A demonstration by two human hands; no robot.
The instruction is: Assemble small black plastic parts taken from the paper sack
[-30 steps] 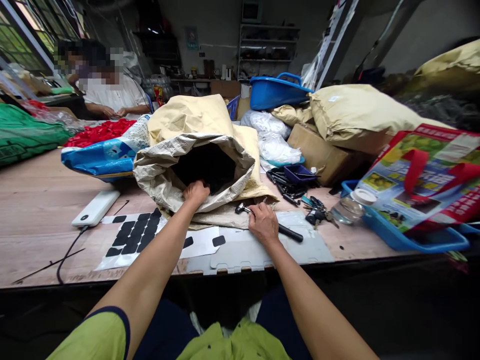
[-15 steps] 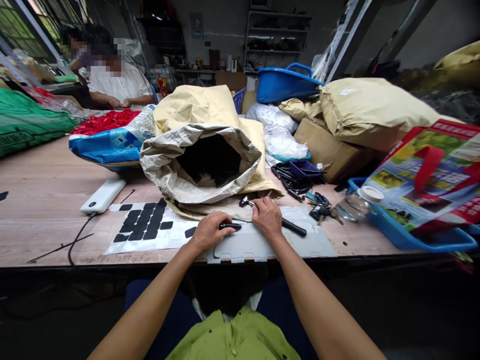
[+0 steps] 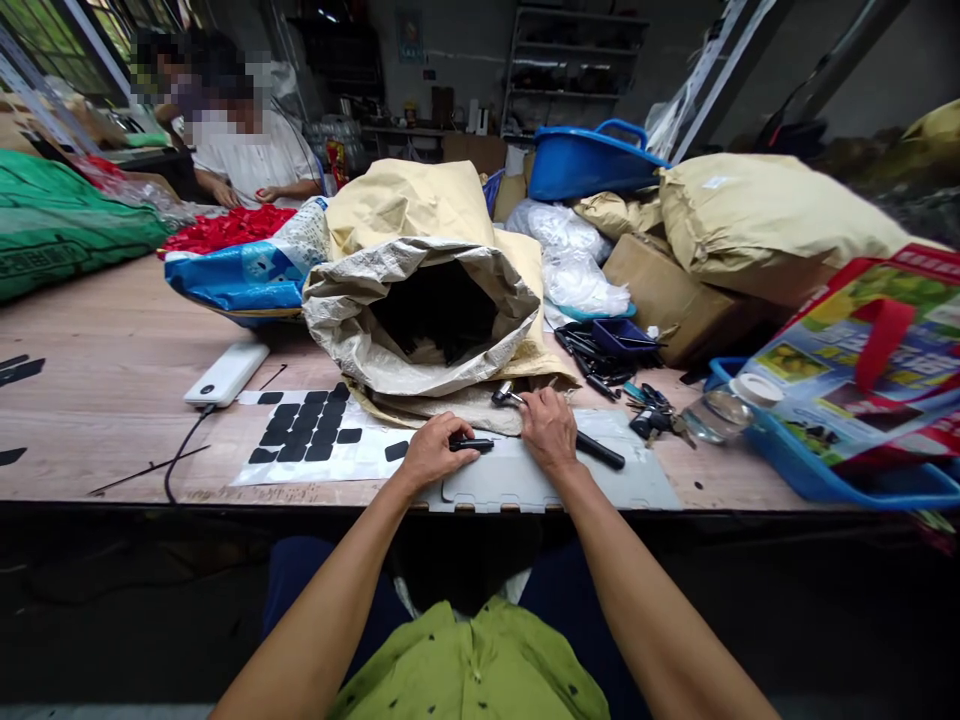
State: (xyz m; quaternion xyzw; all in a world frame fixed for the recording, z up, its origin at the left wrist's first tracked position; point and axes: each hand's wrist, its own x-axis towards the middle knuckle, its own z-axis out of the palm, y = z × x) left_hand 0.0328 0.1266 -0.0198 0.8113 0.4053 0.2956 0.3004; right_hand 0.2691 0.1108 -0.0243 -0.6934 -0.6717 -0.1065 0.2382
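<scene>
My left hand (image 3: pixel 433 452) is closed around a small, slim black part (image 3: pixel 474 444), which points to the right just above the grey board (image 3: pixel 517 490). In my right hand (image 3: pixel 551 425) is a small hammer (image 3: pixel 600 450). Its metal head shows beyond my fingers at the upper left, and its black handle slants out to the lower right. Behind both hands lies a big paper sack (image 3: pixel 420 375), its mouth turned toward me and dark inside. A white sheet with rows of black rounded pads (image 3: pixel 307 430) lies left of my left hand.
A white power bank (image 3: pixel 227 374) with a cable lies at the left. To the right are loose black parts (image 3: pixel 592 360), keys (image 3: pixel 652 412), a clear jar (image 3: pixel 716 415) and a blue basin (image 3: pixel 832 480). Across the table a person (image 3: pixel 251 165) sits by a bag of red pieces (image 3: pixel 225 230).
The whole view has shifted, so things appear farther right and slightly higher. Both hands keep their holds with little movement. The person opposite now has something small and red at one hand.
</scene>
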